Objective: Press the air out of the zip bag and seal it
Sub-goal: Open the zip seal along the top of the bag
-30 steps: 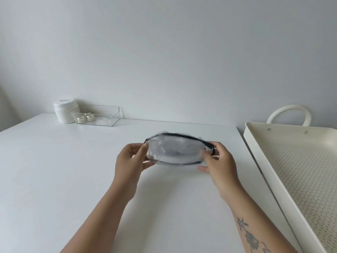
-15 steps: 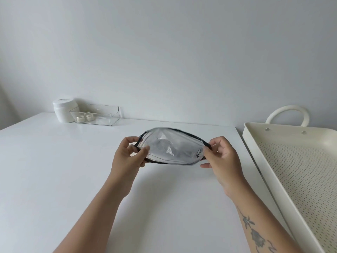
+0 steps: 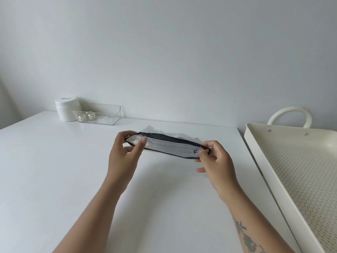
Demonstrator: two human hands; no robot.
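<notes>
A clear zip bag (image 3: 167, 146) with a black zip strip hangs in the air above the white table (image 3: 54, 170), its mouth turned toward me. The two black edges of the mouth stand slightly apart along the middle. My left hand (image 3: 124, 154) pinches the bag's left end between thumb and fingers. My right hand (image 3: 214, 161) pinches the right end, beside a small black logo. The bag's body trails away behind the strip and looks crumpled.
A white jar (image 3: 66, 109) and a clear plastic box (image 3: 99, 114) holding two small candles stand at the table's back left. A cream perforated tray (image 3: 299, 172) with a loop handle lies along the right side.
The bag has tipped from showing its flat side to showing its zip edge, and it is stretched wider. Both hands moved apart and slightly up.
</notes>
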